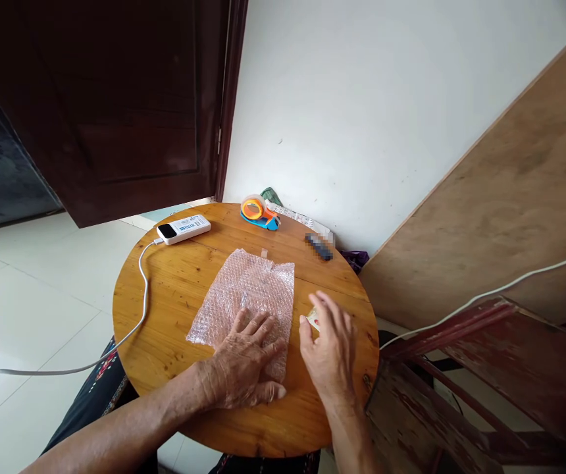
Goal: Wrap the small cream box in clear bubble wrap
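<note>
A sheet of clear, pinkish bubble wrap [258, 283] lies on the round wooden table [164, 342], with a small strip of tape sticking out at its far edge. My left hand [246, 359] rests flat on the near part of the wrap, fingers spread and thumb out to the right. Just right of the wrap, my right hand [330, 345] curves over a small pale, flat item [314, 318] with a red mark. Thumb and fingers of that hand are apart around the item, which they partly hide; its kind I cannot make out.
At the table's far side stands an orange and blue tape dispenser [260, 212]. A white power bank [184, 229] with a white cable [143, 283] lies at the left. Far right is a dark, blurred-out object [318, 247]. A wall [362, 118] and wooden board [500, 164] stand behind.
</note>
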Motion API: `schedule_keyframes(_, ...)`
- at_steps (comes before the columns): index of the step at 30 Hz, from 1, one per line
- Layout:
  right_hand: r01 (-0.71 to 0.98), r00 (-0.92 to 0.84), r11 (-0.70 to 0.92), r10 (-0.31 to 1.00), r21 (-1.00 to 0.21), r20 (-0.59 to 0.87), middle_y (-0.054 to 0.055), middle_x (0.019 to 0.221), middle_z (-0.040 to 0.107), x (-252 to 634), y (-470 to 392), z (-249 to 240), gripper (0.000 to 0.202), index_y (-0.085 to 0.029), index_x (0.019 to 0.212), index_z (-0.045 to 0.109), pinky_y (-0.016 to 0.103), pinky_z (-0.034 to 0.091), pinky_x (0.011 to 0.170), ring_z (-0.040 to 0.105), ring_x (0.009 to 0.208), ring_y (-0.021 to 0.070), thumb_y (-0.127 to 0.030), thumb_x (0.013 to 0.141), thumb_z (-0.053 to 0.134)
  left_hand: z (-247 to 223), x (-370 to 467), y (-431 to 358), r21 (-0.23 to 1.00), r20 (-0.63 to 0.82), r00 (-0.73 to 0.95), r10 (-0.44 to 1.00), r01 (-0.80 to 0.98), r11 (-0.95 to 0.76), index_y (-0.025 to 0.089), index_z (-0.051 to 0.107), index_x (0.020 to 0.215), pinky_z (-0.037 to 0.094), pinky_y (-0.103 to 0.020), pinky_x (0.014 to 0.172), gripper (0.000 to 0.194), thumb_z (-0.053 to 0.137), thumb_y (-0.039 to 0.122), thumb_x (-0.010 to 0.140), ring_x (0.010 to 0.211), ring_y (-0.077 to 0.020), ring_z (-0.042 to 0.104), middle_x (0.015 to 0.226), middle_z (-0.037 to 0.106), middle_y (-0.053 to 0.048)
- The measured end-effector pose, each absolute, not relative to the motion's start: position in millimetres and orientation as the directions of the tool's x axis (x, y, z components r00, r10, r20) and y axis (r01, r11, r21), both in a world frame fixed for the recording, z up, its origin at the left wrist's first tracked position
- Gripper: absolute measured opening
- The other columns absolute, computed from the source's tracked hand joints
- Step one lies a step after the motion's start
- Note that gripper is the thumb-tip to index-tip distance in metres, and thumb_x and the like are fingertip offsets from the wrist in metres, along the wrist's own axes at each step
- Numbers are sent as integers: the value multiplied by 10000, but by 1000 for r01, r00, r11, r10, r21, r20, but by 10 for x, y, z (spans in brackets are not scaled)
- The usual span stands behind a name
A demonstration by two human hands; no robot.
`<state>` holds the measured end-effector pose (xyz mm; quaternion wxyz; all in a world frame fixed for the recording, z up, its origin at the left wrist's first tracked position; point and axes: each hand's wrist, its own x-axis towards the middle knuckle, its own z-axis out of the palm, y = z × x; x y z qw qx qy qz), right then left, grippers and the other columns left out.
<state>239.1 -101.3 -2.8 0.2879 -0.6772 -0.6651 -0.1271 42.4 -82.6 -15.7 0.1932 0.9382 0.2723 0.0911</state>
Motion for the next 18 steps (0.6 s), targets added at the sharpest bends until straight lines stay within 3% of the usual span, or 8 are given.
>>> schedule_keyframes(3, 960, 232, -125, 859, -251, 457, 209, 1333, 577, 2650, -993, -61, 516, -143, 1342, 504, 527, 439, 944, 548, 1186, 369, -307, 854, 546, -162, 435, -829, 420, 81, 831, 550, 473, -775, 211, 390, 1493, 57, -705, 1161, 854, 377, 775, 852, 1484, -429, 172, 1605, 248, -198)
schedule_keyframes(9, 796, 345, -76, 872, -600, 346, 114, 1141, 696, 2760, -997, 81, 452, -204, 1210, 603, 424, 517, 885, 662, 993, 279, -414, 810, 628, -150, 452, -841, 464, 69, 832, 551, 462, -756, 196, 404, 1487, 19, -717, 1151, 867, 353, 785, 852, 1488, -435, 143, 1598, 244, -221)
schedule_keyframes(11, 671, 313, 47, 886, -740, 341, 104, 1148, 700, 2542, -960, 206, 487, -201, 1212, 608, 390, 523, 892, 667, 987, 256, -436, 792, 676, -144, 452, -840, 471, 63, 838, 542, 453, -756, 187, 382, 1499, 6, -717, 1149, 872, 353, 778, 858, 1489, -439, 129, 1602, 226, -228)
schedule_keyframes(14, 479, 135, 199, 946, -855, 296, 76, 1182, 696, 2160, -803, 277, 464, -225, 1231, 605, 344, 517, 919, 663, 1028, 227, -385, 804, 691, -136, 470, -825, 466, 73, 835, 546, 456, -759, 202, 306, 1533, -1, -718, 1147, 880, 398, 758, 857, 1491, -443, 92, 1624, 179, -195)
schedule_keyframes(18, 355, 49, 147, 983, -923, 176, 69, 1165, 699, 1923, -510, 65, 460, -213, 1203, 614, 361, 512, 937, 659, 1047, 236, -351, 773, 699, -101, 478, -824, 468, 76, 833, 548, 456, -757, 261, 239, 1553, 35, -735, 1134, 905, 490, 738, 825, 1487, -455, 65, 1637, 176, -132)
